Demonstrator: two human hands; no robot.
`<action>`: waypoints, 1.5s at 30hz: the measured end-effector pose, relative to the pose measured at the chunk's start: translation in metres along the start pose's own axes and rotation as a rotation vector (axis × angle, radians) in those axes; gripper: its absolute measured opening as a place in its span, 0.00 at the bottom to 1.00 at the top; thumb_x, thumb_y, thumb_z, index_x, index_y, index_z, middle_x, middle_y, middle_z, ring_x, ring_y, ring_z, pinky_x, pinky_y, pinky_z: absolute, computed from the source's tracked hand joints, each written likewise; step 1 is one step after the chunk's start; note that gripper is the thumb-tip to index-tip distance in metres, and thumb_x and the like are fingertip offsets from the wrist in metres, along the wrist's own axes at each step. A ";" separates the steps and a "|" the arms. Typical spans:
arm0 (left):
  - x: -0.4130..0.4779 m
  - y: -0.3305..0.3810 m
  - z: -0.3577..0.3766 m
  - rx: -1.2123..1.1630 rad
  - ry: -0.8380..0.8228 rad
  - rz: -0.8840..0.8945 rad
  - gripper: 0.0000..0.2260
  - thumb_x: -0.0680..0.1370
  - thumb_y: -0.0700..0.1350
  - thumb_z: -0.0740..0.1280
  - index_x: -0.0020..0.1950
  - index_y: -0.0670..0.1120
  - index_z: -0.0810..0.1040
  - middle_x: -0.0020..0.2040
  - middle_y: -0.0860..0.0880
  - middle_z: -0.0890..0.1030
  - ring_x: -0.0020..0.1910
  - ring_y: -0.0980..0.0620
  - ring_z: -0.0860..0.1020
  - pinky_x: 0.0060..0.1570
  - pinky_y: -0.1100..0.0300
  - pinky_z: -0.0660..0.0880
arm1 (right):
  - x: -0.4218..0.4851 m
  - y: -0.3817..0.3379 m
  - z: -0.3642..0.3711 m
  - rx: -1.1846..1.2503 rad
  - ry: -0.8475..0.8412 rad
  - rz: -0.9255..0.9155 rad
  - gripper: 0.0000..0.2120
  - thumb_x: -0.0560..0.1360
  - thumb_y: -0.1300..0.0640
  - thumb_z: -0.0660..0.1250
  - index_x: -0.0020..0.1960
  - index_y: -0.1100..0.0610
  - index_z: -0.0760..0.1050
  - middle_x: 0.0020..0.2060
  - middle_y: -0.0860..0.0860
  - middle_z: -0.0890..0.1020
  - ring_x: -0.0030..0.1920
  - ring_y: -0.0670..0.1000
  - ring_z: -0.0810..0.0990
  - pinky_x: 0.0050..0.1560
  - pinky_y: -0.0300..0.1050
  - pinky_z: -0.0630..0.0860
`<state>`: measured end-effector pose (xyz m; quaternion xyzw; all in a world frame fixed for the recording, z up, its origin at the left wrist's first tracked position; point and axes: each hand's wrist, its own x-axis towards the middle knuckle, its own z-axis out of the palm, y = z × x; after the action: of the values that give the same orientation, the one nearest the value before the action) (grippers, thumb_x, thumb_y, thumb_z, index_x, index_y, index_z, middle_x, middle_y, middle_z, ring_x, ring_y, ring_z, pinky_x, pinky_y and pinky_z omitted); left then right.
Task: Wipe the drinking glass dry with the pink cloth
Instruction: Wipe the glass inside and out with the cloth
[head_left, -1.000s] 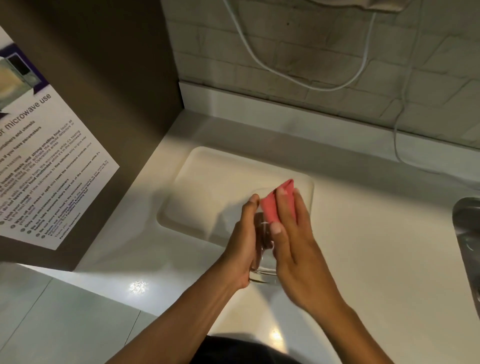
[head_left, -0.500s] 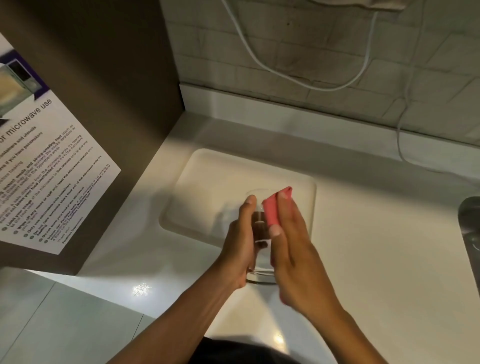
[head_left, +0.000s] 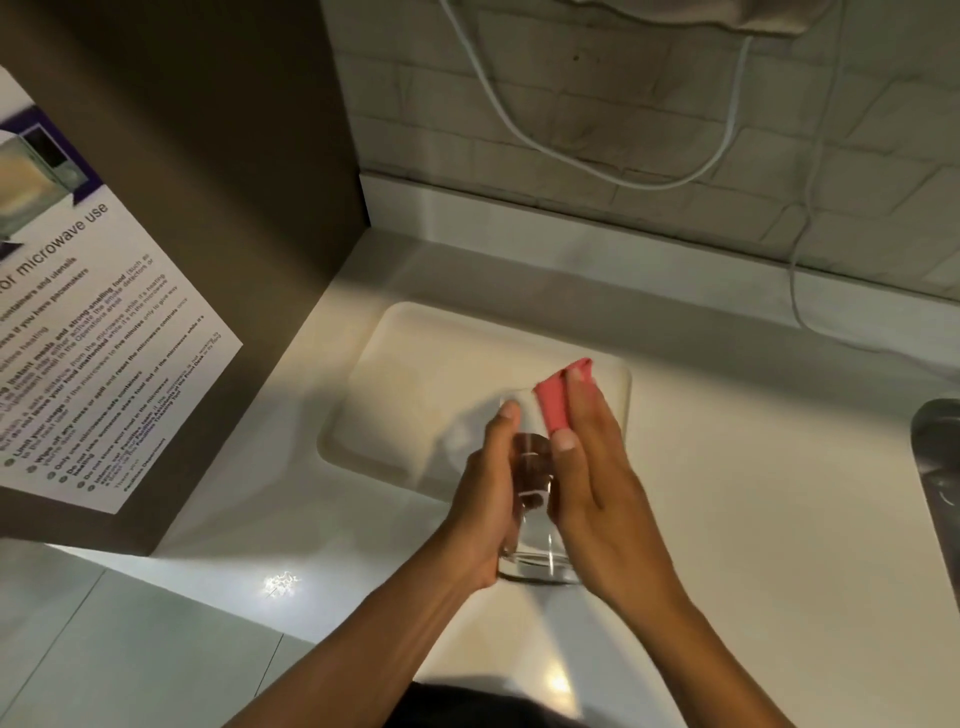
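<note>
Glass held over the counter, cloth against its side

The left hand (head_left: 485, 499) wraps its fingers around a clear drinking glass (head_left: 535, 519) above the white counter (head_left: 753, 519). The right hand (head_left: 597, 483) presses a pink cloth (head_left: 558, 397) onto the glass, fingers flat and close together, near a pale tray (head_left: 415, 384)

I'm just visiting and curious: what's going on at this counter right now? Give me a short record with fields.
activity: a person wiping a drinking glass with a pink cloth
left hand: wrapped around the glass, holding it above the counter
right hand: fingers flat, pressing the cloth against the glass
glass: clear, looks empty, mouth pointing away from the person
beneath the hands: pale tray on the counter
left side: microwave use notice
back wall: white cable hanging in a loop
</note>
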<state>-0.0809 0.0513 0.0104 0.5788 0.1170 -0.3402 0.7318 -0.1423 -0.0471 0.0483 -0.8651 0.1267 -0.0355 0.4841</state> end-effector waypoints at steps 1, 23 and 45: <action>-0.003 -0.001 0.002 -0.006 -0.007 -0.006 0.34 0.77 0.73 0.57 0.57 0.47 0.88 0.59 0.37 0.88 0.63 0.36 0.85 0.71 0.31 0.75 | 0.003 0.001 -0.004 0.062 0.021 0.044 0.25 0.84 0.37 0.45 0.80 0.29 0.44 0.81 0.33 0.53 0.76 0.34 0.59 0.59 0.15 0.58; -0.010 0.014 0.010 0.059 0.161 0.163 0.37 0.70 0.79 0.57 0.67 0.56 0.79 0.60 0.48 0.87 0.59 0.48 0.86 0.63 0.44 0.83 | -0.015 0.000 0.009 -0.208 -0.023 -0.122 0.27 0.84 0.39 0.43 0.79 0.29 0.35 0.81 0.32 0.39 0.78 0.30 0.45 0.72 0.26 0.52; -0.002 0.014 -0.007 -0.090 0.041 0.036 0.30 0.77 0.65 0.66 0.64 0.42 0.85 0.63 0.38 0.87 0.67 0.38 0.83 0.71 0.39 0.77 | -0.030 0.006 0.003 0.040 -0.148 -0.030 0.25 0.83 0.33 0.45 0.77 0.24 0.40 0.77 0.22 0.46 0.77 0.29 0.50 0.73 0.30 0.54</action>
<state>-0.0721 0.0596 0.0208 0.5543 0.1365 -0.3095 0.7605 -0.1722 -0.0399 0.0431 -0.8573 0.0767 0.0189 0.5087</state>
